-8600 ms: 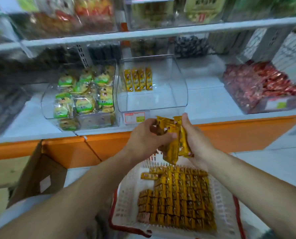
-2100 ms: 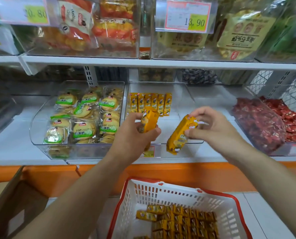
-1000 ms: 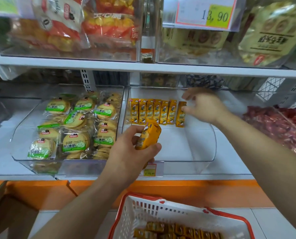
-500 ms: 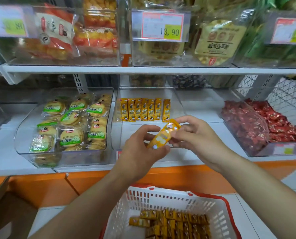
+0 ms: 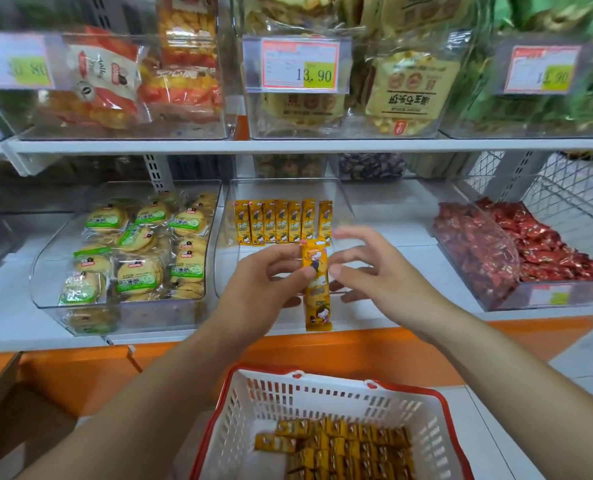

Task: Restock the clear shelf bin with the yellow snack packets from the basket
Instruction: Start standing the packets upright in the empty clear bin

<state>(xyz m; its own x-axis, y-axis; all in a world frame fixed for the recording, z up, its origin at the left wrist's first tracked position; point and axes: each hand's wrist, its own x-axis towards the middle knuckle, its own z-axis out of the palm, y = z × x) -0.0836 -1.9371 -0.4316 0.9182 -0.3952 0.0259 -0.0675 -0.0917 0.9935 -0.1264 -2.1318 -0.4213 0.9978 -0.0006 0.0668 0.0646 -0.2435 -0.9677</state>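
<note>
A grocery shop's snack aisle: white shelves (image 5: 288, 146) carry clear bins (image 5: 129, 318) of wrapped biscuits (image 5: 136, 275) and red sweets (image 5: 534, 244), printed price tags (image 5: 300, 65), one reading 13.90, hang on the upper bin fronts, and a red-rimmed shopping basket (image 5: 322, 396) sits below the orange shelf base (image 5: 357, 351)

**Three bins on one shelf (image 5: 388, 209)**

It is white, orange along its front edge, and carries three clear bins side by side: a cookie bin (image 5: 42, 271) at left, a middle bin (image 5: 344, 202) with a row of yellow packets (image 5: 281, 221) at its back, and a sweets bin (image 5: 496, 301) at right.
</note>
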